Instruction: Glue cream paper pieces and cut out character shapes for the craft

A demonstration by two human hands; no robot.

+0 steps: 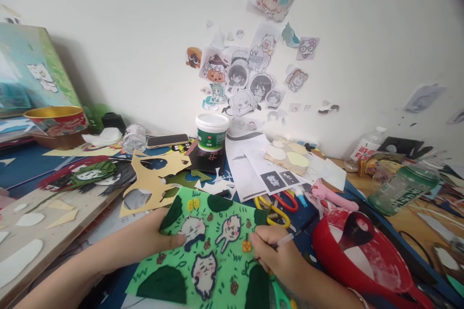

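A green sheet [221, 270] carries three white cartoon figures, dark green patches and small flowers. My left hand [159, 234] grips its upper left edge, thumb lying on top beside one figure and the other fingers hidden beneath. At the sheet's right side, my right hand [270, 251] is closed around a slim clear-ended pen or brush [284, 240], its fingertips close to a small orange flower [247, 246]. The tool's tip is hard to make out.
Yellow- and red-handled scissors [277, 215] lie behind the sheet. A red bowl [326, 231] stands at the right, near a green bottle [406, 186]. Cut paper [145, 193], a white-lidded tub [212, 133] and a board [47, 222] with cutouts surround the work.
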